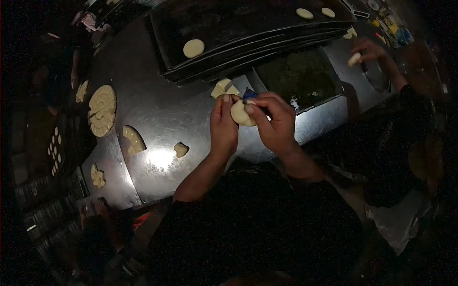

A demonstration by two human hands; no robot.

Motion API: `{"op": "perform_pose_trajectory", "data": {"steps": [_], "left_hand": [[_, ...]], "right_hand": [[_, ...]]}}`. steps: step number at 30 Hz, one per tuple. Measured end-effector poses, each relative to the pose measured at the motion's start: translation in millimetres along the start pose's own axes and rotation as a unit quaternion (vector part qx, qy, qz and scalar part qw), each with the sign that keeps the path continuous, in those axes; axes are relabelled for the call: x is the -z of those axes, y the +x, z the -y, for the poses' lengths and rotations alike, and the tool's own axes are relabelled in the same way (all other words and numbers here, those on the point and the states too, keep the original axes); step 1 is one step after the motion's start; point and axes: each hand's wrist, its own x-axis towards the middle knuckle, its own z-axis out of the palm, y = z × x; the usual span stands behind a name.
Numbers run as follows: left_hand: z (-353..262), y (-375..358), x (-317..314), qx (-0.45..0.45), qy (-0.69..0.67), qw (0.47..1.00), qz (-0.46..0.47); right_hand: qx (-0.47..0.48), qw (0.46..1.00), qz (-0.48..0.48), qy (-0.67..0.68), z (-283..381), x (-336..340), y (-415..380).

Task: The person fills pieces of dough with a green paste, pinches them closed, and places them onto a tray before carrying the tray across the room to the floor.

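Note:
A pale piece of dough (242, 115) is held up in front of me above the metal table. My left hand (224, 125) grips its left edge, fingers bent and thumb upward. On the other side my right hand (276, 119) pinches it between thumb and fingers. Just beyond the hands lie several dough pieces (222, 88), close to a small blue object (249, 93) that I cannot make out. A small dough scrap (181, 149) and a curved dough wedge (133, 139) rest on the table to the left.
A dough disc (102, 117) divided into segments sits at left. Stacked black trays (248, 28) carry dough rounds (193, 48). A shallow pan (296, 76) with a dark greenish surface stands nearer. A co-worker's hand (369, 51) holds dough at right; another person's hands (98, 207) show lower left.

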Motion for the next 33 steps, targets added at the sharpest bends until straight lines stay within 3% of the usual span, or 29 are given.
{"op": "perform_pose_trajectory", "data": {"steps": [1, 3, 5, 7, 10, 13, 14, 15, 17, 18, 21, 22, 24, 25, 27, 29, 31, 33], "left_hand": [[-9.5, -2.7, 3.4, -0.007, -0.003, 1.000, -0.003], [-26.3, -9.9, 13.6, 0.102, -0.065, 0.993, 0.005], [-23.4, -12.0, 32.5, 0.087, -0.015, 0.996, -0.009], [-28.5, -21.3, 51.7, 0.146, 0.065, 0.982, 0.103], [-39.7, -41.4, 53.8, 0.184, 0.020, 0.980, 0.069], [-27.7, -48.4, 79.0, 0.223, -0.013, 0.969, 0.102], [-23.3, -46.0, 88.7, 0.280, -0.027, 0.953, 0.109], [-16.6, -45.1, 93.1, 0.279, -0.032, 0.954, 0.107], [-1.5, -46.6, 95.1, 0.303, -0.070, 0.950, 0.044], [2.5, -47.1, 95.6, 0.319, -0.092, 0.943, 0.006], [5.8, -51.1, 99.1, 0.336, -0.069, 0.939, -0.008], [7.5, -53.2, 101.3, 0.339, -0.070, 0.938, -0.010], [11.6, -54.7, 103.9, 0.217, -0.058, 0.974, 0.042], [16.5, -52.0, 107.1, 0.217, -0.058, 0.974, 0.042], [27.1, -46.3, 115.7, 0.054, 0.024, 0.998, 0.029], [24.2, -44.8, 117.1, 0.045, 0.027, 0.998, 0.027], [21.0, -44.1, 117.8, 0.038, 0.032, 0.998, 0.025], [13.9, -41.5, 115.0, 0.135, -0.057, 0.989, 0.021]], "right_hand": [[0.030, 0.998, 0.001, -0.048, 11.3, -8.2, -1.5], [0.059, 0.996, 0.008, -0.064, 24.0, -20.3, -9.7], [0.118, 0.976, 0.111, -0.143, 19.8, -20.3, -21.9], [0.097, 0.971, 0.167, -0.140, 25.3, -19.8, -21.0], [-0.077, 0.972, 0.220, 0.027, 54.1, -27.8, -3.5], [-0.075, 0.951, 0.293, -0.063, 42.3, -39.4, -7.5], [-0.045, 0.949, 0.280, -0.139, 50.8, -45.3, -10.5], [-0.046, 0.947, 0.284, -0.141, 51.1, -51.6, -17.5], [0.065, 0.949, 0.218, -0.217, 50.1, -65.2, -36.0], [0.014, 0.954, 0.229, -0.193, 57.4, -68.6, -45.6], [0.000, 0.952, 0.197, -0.235, 63.5, -81.1, -64.2], [0.035, 0.952, 0.175, -0.248, 52.8, -82.6, -68.2], [0.022, 0.960, 0.166, -0.224, 42.5, -75.4, -69.3], [0.012, 0.968, 0.155, -0.198, 39.0, -73.7, -69.8], [-0.016, 0.985, 0.114, -0.129, 34.3, -75.9, -74.1], [-0.099, 0.982, 0.141, -0.075, 33.0, -74.0, -75.8], [-0.061, 0.987, 0.132, -0.064, 40.7, -78.6, -79.2], [-0.023, 0.991, 0.121, -0.054, 44.1, -78.0, -82.7]]}}
